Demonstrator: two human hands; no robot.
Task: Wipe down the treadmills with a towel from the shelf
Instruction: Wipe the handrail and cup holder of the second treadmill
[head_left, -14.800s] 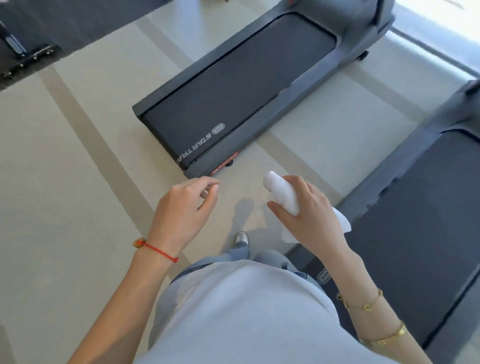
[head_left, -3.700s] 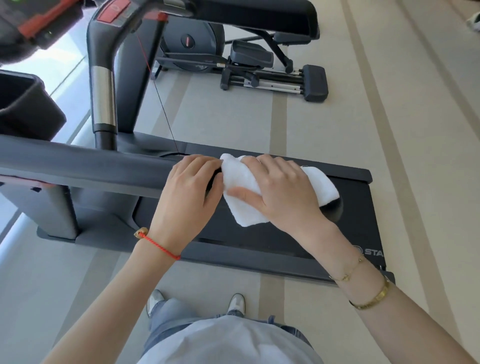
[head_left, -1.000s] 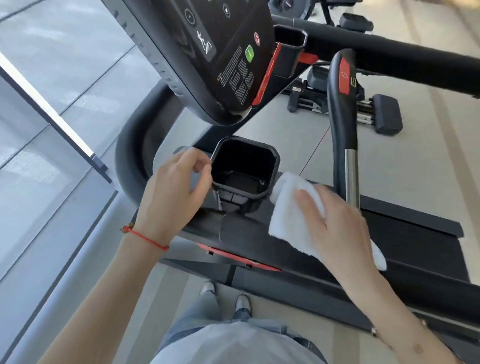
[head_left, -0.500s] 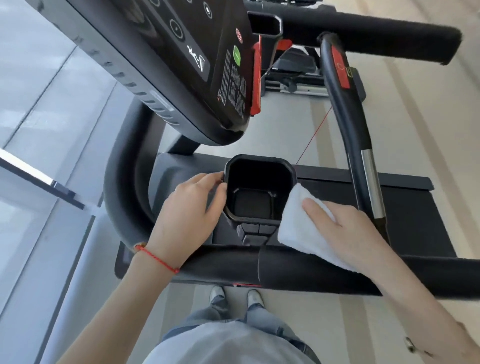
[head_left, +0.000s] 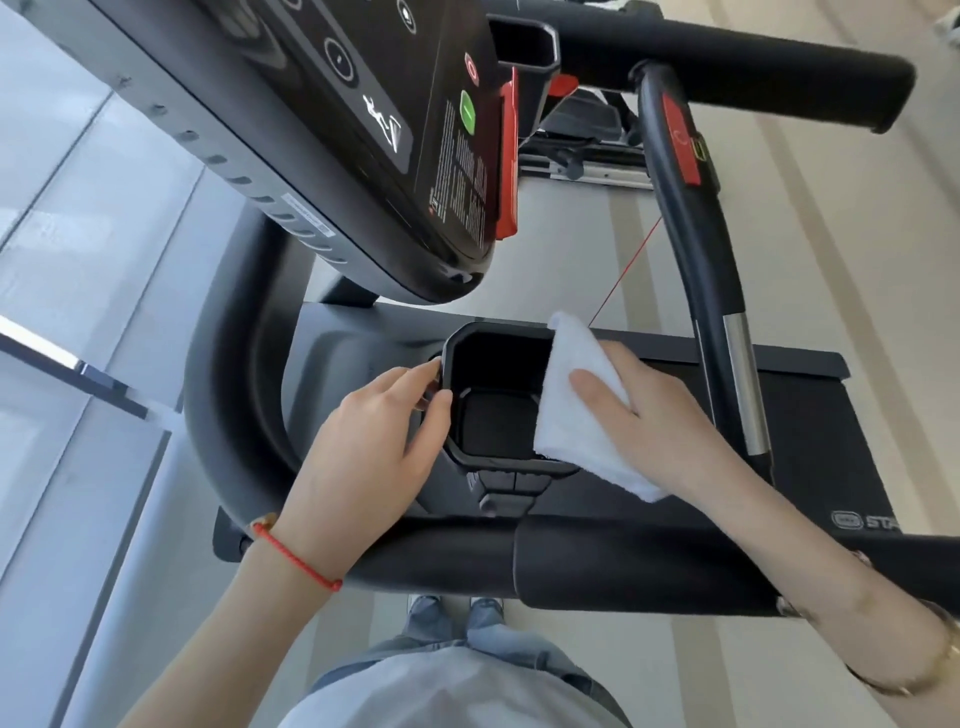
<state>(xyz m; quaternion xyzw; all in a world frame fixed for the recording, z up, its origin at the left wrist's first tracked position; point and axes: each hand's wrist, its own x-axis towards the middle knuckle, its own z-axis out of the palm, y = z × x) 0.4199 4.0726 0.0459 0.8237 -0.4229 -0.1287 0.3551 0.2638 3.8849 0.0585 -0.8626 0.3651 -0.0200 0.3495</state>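
Head view, looking down over the side handrail of the dark grey treadmill (head_left: 810, 415).

Folded white terry towel (head_left: 576, 415) draped over the right rim of the square black plastic cup holder (head_left: 493, 410), one corner standing above the far edge, lower part trailing toward the padded black handrail (head_left: 597, 561). Right hand (head_left: 654, 415) flat on the towel, thumb laid straight across the cloth, pressing it against the holder's wall; likely so the cloth follows the rim as it rubs. Whether fingers curl behind the towel: cannot tell.

Left hand (head_left: 374, 441) cupped against the holder's left outer wall, fingertips curled onto the rim; probably bracing the holder against the wiping push from the other side.

Slanted black control console (head_left: 363, 104) overhanging, red-tabbed curved grip bar (head_left: 691, 208) to the right, walking belt below.

Judgement: cup-holder wipe in hand, inside of the well not yet reached.
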